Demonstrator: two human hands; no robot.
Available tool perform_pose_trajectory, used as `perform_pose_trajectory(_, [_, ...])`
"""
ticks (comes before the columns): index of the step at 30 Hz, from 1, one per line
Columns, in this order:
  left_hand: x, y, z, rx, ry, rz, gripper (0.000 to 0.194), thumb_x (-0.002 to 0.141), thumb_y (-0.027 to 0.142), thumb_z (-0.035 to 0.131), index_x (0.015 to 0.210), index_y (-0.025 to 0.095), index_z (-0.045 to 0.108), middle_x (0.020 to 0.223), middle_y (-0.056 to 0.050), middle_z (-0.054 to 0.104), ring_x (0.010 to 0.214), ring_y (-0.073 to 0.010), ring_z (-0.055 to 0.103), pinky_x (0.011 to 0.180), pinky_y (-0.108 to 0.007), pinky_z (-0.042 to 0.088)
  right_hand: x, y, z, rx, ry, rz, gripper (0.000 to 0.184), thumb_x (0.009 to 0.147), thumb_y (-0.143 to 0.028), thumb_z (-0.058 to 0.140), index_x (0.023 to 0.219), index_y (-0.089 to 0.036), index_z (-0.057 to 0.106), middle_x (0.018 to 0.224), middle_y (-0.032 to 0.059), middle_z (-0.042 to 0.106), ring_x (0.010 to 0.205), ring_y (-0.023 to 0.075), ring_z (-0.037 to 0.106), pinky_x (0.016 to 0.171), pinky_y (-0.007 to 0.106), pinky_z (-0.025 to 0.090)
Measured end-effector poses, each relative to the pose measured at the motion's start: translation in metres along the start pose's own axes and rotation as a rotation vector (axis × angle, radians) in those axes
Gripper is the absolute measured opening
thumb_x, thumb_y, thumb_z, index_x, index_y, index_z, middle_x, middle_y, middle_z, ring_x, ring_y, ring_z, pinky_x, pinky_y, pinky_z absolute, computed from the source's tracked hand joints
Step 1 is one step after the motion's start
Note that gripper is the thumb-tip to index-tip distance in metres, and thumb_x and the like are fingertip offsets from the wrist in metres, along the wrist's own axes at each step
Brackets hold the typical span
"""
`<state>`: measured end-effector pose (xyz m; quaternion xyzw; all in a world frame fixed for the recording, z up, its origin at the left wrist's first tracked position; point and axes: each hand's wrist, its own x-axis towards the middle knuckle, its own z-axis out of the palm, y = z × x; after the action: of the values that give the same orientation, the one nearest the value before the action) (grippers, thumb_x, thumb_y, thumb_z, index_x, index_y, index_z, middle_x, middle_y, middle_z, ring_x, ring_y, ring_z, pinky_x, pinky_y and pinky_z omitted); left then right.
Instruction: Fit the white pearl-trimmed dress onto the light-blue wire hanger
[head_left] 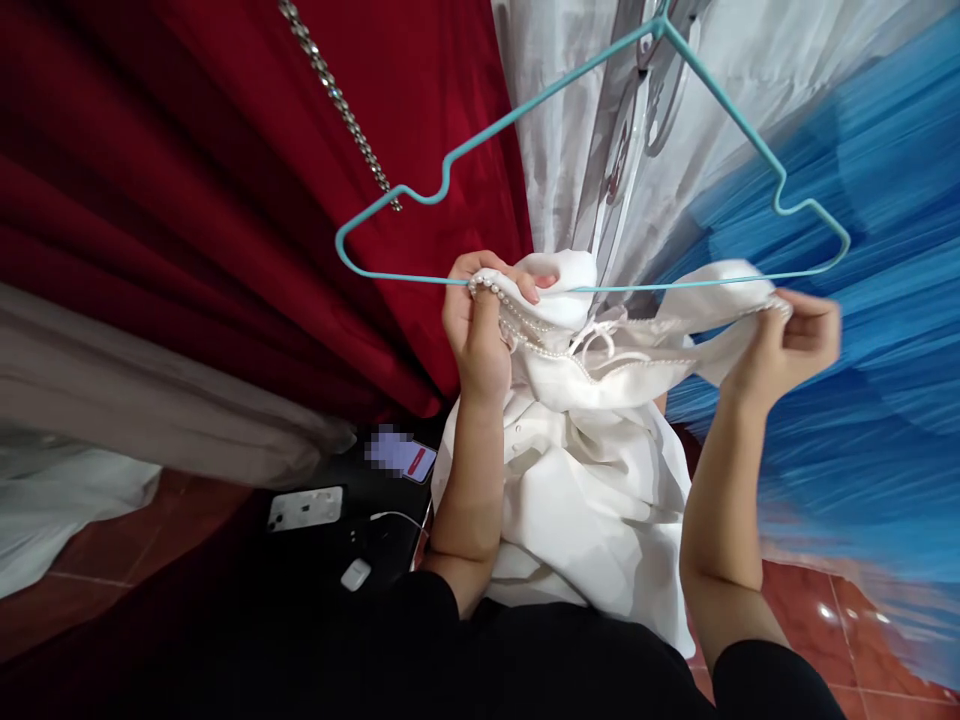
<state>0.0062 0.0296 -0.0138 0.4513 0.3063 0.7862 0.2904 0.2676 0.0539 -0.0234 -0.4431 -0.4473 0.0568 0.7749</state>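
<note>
A white dress (pixel 592 490) with pearl trim along its neckline lies gathered over my lap, its upper edge held up between both hands. My left hand (pixel 484 310) is closed on the pearl-edged fabric, near the lower bar of a light-blue hanger (pixel 555 95). On the other side, my right hand (pixel 799 335) pinches the opposite end of the neckline, just below the hanger's right corner. The hanger hangs in front of me, and its bar crosses the top of the fabric. White ribbon loops (pixel 600 345) show inside the neckline.
Red drapery (pixel 405 90) with a beaded strip (pixel 337 95) hangs at left, and blue tulle (pixel 862 400) at right. A white metal rack (pixel 622 170) stands behind the hanger. Two phones, including a white one (pixel 306 508), and a small white case (pixel 355 574) lie on a black surface.
</note>
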Motion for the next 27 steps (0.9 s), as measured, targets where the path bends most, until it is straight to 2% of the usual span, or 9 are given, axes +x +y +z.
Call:
perform_pose_trajectory(2, [-0.001, -0.003, 0.001, -0.053, -0.011, 0.000, 0.025, 0.098, 0.049, 0.054, 0.096, 0.024, 0.051, 0.070, 0.000, 0.055, 0.075, -0.0186, 0.065, 0.095, -0.042, 0.060, -0.031, -0.005, 0.000, -0.023, -0.140, -0.024, 0.010, 0.082, -0.017, 0.069, 0.085, -0.024, 0.076, 0.081, -0.0009, 0.070, 0.074, 0.0151, 0.066, 0.073, 0.035, 0.059])
perform_pose_trajectory(4, [-0.001, -0.004, 0.003, -0.083, -0.013, 0.001, 0.024, 0.097, 0.048, 0.057, 0.096, 0.024, 0.052, 0.070, 0.000, 0.054, 0.075, -0.0187, 0.064, 0.096, -0.043, 0.059, -0.051, -0.017, 0.007, -0.017, -0.258, -0.080, 0.011, 0.074, -0.021, 0.075, 0.086, -0.024, 0.077, 0.100, 0.0030, 0.073, 0.094, 0.0220, 0.071, 0.079, 0.042, 0.061])
perform_pose_trajectory(7, [-0.001, -0.002, 0.005, -0.063, 0.006, -0.017, 0.025, 0.097, 0.049, 0.057, 0.095, 0.024, 0.052, 0.072, 0.001, 0.054, 0.078, -0.0186, 0.065, 0.100, -0.044, 0.058, -0.060, -0.038, 0.027, 0.049, -0.486, -0.045, 0.028, 0.070, -0.022, 0.078, 0.097, -0.028, 0.077, 0.125, 0.0033, 0.068, 0.115, 0.0264, 0.067, 0.090, 0.049, 0.063])
perform_pose_trajectory(10, [-0.005, -0.002, 0.005, -0.044, -0.011, -0.025, 0.028, 0.097, 0.053, 0.056, 0.097, 0.025, 0.051, 0.075, 0.001, 0.057, 0.084, -0.0189, 0.069, 0.105, -0.044, 0.055, -0.056, -0.047, 0.047, 0.113, -0.645, 0.024, 0.035, 0.075, -0.018, 0.069, 0.107, -0.031, 0.076, 0.118, 0.0017, 0.071, 0.114, 0.0241, 0.067, 0.098, 0.053, 0.060])
perform_pose_trajectory(15, [-0.030, -0.007, -0.008, 0.074, -0.120, -0.010, 0.022, 0.099, 0.045, 0.055, 0.105, 0.025, 0.061, 0.102, -0.006, 0.070, 0.104, -0.0223, 0.070, 0.103, -0.041, 0.053, -0.051, -0.037, 0.057, 0.125, -0.532, -0.132, 0.029, 0.084, -0.013, 0.056, 0.094, -0.029, 0.078, 0.102, 0.0004, 0.073, 0.104, 0.0202, 0.068, 0.104, 0.053, 0.055])
perform_pose_trajectory(17, [-0.038, -0.010, -0.023, 0.238, -0.023, 0.089, 0.018, 0.097, 0.034, 0.057, 0.104, 0.022, 0.069, 0.107, -0.007, 0.070, 0.107, -0.0223, 0.068, 0.101, -0.039, 0.052, -0.050, -0.035, 0.058, 0.133, -0.527, -0.173, 0.028, 0.084, -0.012, 0.055, 0.093, -0.027, 0.077, 0.097, 0.0014, 0.071, 0.100, 0.0205, 0.067, 0.099, 0.050, 0.056])
perform_pose_trajectory(19, [-0.039, -0.012, -0.042, 0.413, 0.126, 0.165, 0.014, 0.091, 0.023, 0.062, 0.098, 0.019, 0.073, 0.101, -0.005, 0.070, 0.102, -0.0206, 0.066, 0.096, -0.035, 0.052, -0.049, -0.036, 0.059, 0.134, -0.537, -0.204, 0.025, 0.085, -0.012, 0.057, 0.092, -0.027, 0.076, 0.091, 0.0028, 0.068, 0.095, 0.0206, 0.064, 0.093, 0.047, 0.057])
perform_pose_trajectory(23, [-0.013, -0.005, -0.079, 0.480, 0.351, 0.193, 0.026, 0.079, 0.000, 0.055, 0.092, 0.016, 0.071, 0.088, -0.001, 0.069, 0.084, -0.0146, 0.064, 0.081, -0.028, 0.051, -0.046, -0.037, 0.062, 0.112, -0.549, -0.189, 0.025, 0.087, -0.014, 0.059, 0.098, -0.030, 0.075, 0.084, 0.0051, 0.063, 0.079, 0.0202, 0.055, 0.082, 0.045, 0.054])
perform_pose_trajectory(27, [0.032, 0.025, -0.094, 0.376, 0.410, 0.326, 0.038, 0.073, -0.014, 0.047, 0.087, 0.013, 0.070, 0.080, 0.001, 0.065, 0.069, -0.0096, 0.057, 0.068, -0.024, 0.048, -0.047, -0.037, 0.060, 0.095, -0.531, -0.144, 0.021, 0.085, -0.017, 0.062, 0.096, -0.030, 0.074, 0.084, 0.0046, 0.060, 0.075, 0.0200, 0.052, 0.079, 0.045, 0.052])
